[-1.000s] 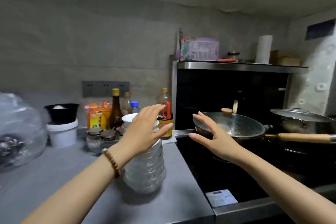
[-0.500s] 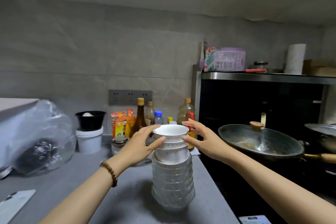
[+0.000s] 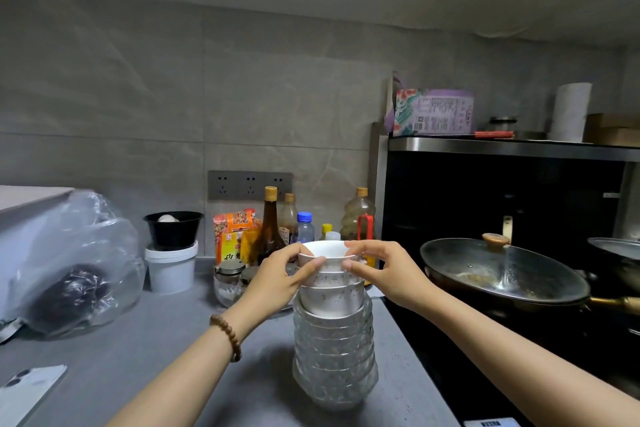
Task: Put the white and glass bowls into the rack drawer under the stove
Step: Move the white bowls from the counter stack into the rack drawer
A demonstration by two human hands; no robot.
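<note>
The top white bowl (image 3: 327, 255) is gripped at its rim by 2 hands. The left hand (image 3: 277, 279) is on its left side and the right hand (image 3: 384, 274) on its right, the fingers of each curled around the wall with the thumb at the near side. It is nested in further white bowls (image 3: 330, 298), which are stacked on a pile of glass bowls (image 3: 334, 357). The pile stands on the grey surface (image 3: 138, 357), just beside the black stove (image 3: 433, 374). A lidded wok (image 3: 502, 274) is seen on the stove, and bottles (image 3: 270, 229) are lined up behind the stack.
</note>
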